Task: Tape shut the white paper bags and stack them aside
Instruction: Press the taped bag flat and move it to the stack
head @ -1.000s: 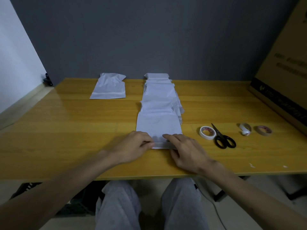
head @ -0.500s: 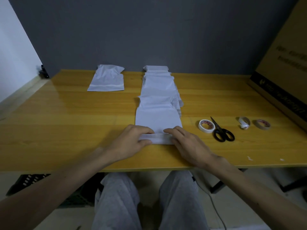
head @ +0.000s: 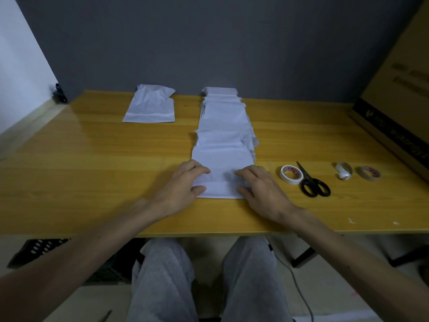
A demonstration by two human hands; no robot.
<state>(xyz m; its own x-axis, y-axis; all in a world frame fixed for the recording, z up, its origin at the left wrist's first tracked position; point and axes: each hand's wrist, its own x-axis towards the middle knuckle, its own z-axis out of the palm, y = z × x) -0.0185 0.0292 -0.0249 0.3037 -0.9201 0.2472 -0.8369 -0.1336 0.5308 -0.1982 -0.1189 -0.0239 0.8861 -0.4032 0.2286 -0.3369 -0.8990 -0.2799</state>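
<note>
A row of overlapping white paper bags (head: 222,126) runs down the middle of the wooden table (head: 92,159). The nearest bag (head: 221,180) has its near end folded over into a flap. My left hand (head: 183,187) presses on the bag's left side, its thumb at the flap's left corner. My right hand (head: 257,184) lies flat on the bag's right side, fingers spread over the fold. One separate white bag (head: 151,105) lies at the back left. A white tape roll (head: 291,174) sits right of the bag.
Black scissors (head: 312,182) lie beside the tape roll. A curled scrap of tape (head: 343,170) and a second tape roll (head: 369,173) sit farther right. A large cardboard box (head: 399,96) leans at the right edge. My grey-trousered legs are under the table's front edge.
The flap at the near end of the front bag has been folded over and pressed flat. Both hands have spread apart from the pinched edge onto the bag's two sides.
</note>
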